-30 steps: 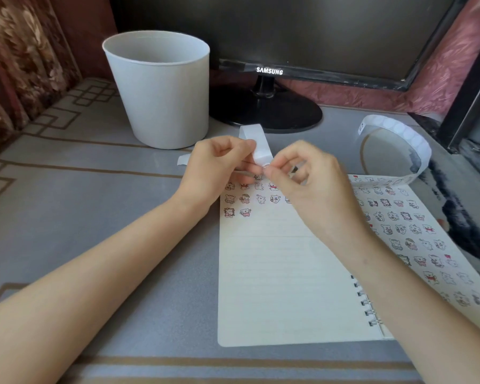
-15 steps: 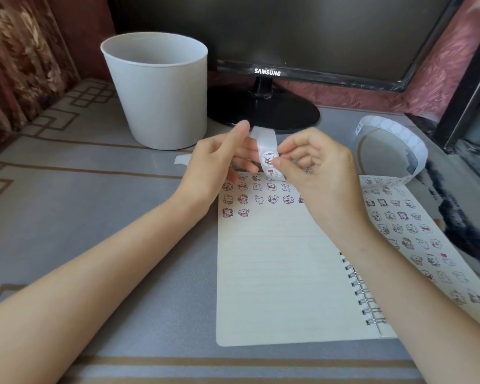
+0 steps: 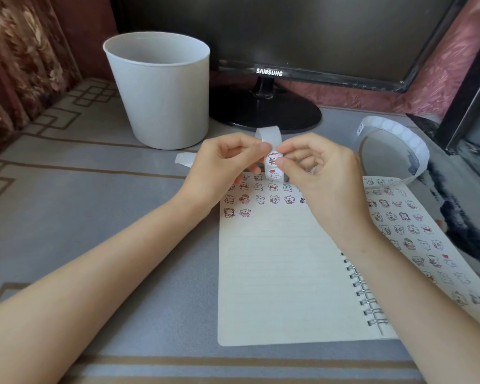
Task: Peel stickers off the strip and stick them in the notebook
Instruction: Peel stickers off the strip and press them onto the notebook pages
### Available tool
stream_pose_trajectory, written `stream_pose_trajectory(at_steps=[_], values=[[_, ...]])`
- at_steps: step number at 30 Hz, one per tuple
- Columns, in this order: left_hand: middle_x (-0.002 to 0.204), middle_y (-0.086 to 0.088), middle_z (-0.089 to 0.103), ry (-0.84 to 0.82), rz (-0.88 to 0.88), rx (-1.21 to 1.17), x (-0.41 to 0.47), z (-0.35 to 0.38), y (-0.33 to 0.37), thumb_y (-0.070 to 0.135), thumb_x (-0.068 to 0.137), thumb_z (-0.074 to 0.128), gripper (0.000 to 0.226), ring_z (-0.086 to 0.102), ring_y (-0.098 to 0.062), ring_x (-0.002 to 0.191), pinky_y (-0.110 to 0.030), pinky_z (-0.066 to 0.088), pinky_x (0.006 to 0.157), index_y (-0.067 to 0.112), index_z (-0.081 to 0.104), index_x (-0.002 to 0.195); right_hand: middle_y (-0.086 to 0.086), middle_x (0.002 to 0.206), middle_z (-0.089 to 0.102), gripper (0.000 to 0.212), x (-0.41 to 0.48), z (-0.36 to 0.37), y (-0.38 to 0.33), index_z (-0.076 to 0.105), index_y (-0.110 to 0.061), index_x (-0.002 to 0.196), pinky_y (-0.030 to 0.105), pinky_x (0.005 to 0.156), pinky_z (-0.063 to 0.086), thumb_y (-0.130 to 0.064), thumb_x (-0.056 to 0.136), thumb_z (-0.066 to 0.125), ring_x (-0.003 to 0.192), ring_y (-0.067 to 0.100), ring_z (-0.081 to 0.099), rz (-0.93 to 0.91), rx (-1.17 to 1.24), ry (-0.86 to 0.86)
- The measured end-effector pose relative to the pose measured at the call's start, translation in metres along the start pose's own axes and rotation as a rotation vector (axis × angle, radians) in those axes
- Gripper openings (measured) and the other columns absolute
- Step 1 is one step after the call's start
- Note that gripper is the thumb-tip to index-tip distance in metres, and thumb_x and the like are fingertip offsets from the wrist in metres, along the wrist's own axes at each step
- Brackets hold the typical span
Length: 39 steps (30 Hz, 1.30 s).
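Left hand point(image 3: 225, 164), loose half a second ago, now pinches strip point(image 3: 269, 135); right hand point(image 3: 322, 173) pinches sticker point(image 3: 273, 158) edge, so peel likely begins, notebook point(image 3: 275, 273) placement pending.

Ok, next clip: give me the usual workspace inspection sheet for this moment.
Surface: grey table mat with a brown line pattern, lying flat.
Job's things: sticker strip held up over the open spiral notebook; the strip's tail curls on the table at right. Rows of stickers top the left page and cover the right page.
Clutter: white bin; scrap of white backing lying near it.
Grippers: left hand and right hand both pinch the strip.
Cables: nothing seen.
Surroundings: Samsung monitor behind, screen dark; patterned curtain at left; pink fabric at right.
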<state>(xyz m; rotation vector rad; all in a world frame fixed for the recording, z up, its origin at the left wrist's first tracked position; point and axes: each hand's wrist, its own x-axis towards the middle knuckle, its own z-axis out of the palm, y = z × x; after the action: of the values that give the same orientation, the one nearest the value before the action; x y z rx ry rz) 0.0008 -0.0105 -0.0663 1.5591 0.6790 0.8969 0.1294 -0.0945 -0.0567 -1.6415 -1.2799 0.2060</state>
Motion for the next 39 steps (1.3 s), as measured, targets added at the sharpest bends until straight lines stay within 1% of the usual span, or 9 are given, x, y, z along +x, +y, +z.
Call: stream_pose_trajectory(at_steps=[3,7,13,20,26,31,33,35,39], values=[[0.059,0.012,0.066,0.001,-0.006,0.017,0.000,0.000,0.000,0.021,0.089,0.064,0.011,0.055,0.001,0.056,-0.012,0.038,0.048,0.013,0.069,0.082,-0.005,0.074,0.069,0.007,0.000,0.000,-0.001,0.071,-0.018,0.089,0.034,0.067,0.055,-0.014,0.083,0.071,0.065,0.013,0.065,0.002,0.012,-0.004],[0.058,0.013,0.065,-0.006,0.002,0.026,0.000,0.000,-0.001,0.022,0.089,0.064,0.012,0.054,0.002,0.056,-0.011,0.037,0.049,0.013,0.070,0.084,-0.007,0.076,0.070,0.008,-0.001,-0.001,-0.001,0.071,-0.021,0.088,0.036,0.067,0.055,-0.015,0.083,0.071,0.065,0.013,0.065,0.006,0.009,-0.008],[0.063,0.011,0.067,-0.011,0.018,0.026,0.001,0.000,-0.002,0.022,0.088,0.065,0.011,0.055,0.000,0.059,-0.012,0.038,0.050,0.017,0.070,0.078,-0.007,0.076,0.069,0.006,-0.001,-0.002,-0.002,0.069,-0.021,0.086,0.027,0.062,0.052,-0.017,0.082,0.071,0.064,0.010,0.062,0.011,-0.020,-0.012],[0.060,0.010,0.065,-0.008,-0.016,0.022,0.000,0.002,-0.002,0.023,0.087,0.066,0.012,0.055,0.001,0.059,-0.013,0.040,0.053,0.013,0.071,0.084,-0.007,0.072,0.068,0.007,0.001,-0.002,-0.001,0.068,-0.018,0.083,0.021,0.057,0.048,-0.014,0.081,0.072,0.061,0.008,0.063,0.015,-0.036,-0.023],[0.062,0.008,0.066,-0.011,-0.034,0.003,0.001,0.003,-0.003,0.019,0.087,0.066,0.009,0.059,0.002,0.062,-0.014,0.043,0.056,0.011,0.071,0.087,-0.005,0.074,0.068,0.007,0.001,-0.002,0.000,0.068,-0.018,0.082,0.023,0.059,0.050,-0.013,0.081,0.071,0.065,0.012,0.064,0.027,-0.038,-0.012],[0.062,0.003,0.064,0.011,-0.066,-0.034,0.002,0.002,-0.005,0.016,0.088,0.065,0.013,0.058,-0.001,0.059,-0.015,0.044,0.051,0.004,0.070,0.087,-0.005,0.080,0.063,0.006,0.000,-0.001,0.000,0.067,-0.020,0.081,0.040,0.068,0.051,-0.017,0.080,0.071,0.071,0.015,0.061,-0.017,-0.122,-0.016],[0.066,-0.001,0.065,0.020,-0.082,-0.047,0.002,0.002,-0.005,0.016,0.089,0.064,0.017,0.059,-0.002,0.059,-0.016,0.045,0.050,-0.001,0.069,0.091,-0.010,0.087,0.058,0.006,-0.001,-0.002,-0.002,0.066,-0.023,0.079,0.036,0.073,0.049,-0.019,0.080,0.071,0.076,0.014,0.058,-0.068,-0.173,-0.005],[0.071,-0.004,0.067,0.031,-0.101,-0.056,0.003,0.002,-0.005,0.015,0.089,0.064,0.019,0.062,-0.003,0.061,-0.016,0.045,0.049,-0.003,0.068,0.093,-0.013,0.088,0.054,0.006,-0.002,-0.003,-0.005,0.066,-0.024,0.079,0.028,0.074,0.046,-0.020,0.080,0.071,0.076,0.011,0.054,-0.082,-0.189,0.005],[0.078,-0.005,0.068,0.037,-0.127,-0.067,0.003,0.001,-0.005,0.013,0.090,0.061,0.022,0.067,-0.005,0.064,-0.016,0.045,0.047,-0.008,0.066,0.098,-0.010,0.075,0.062,0.008,-0.001,-0.009,-0.019,0.067,-0.020,0.078,0.013,0.058,0.040,-0.015,0.078,0.073,0.061,0.007,0.054,0.013,0.017,-0.019]])
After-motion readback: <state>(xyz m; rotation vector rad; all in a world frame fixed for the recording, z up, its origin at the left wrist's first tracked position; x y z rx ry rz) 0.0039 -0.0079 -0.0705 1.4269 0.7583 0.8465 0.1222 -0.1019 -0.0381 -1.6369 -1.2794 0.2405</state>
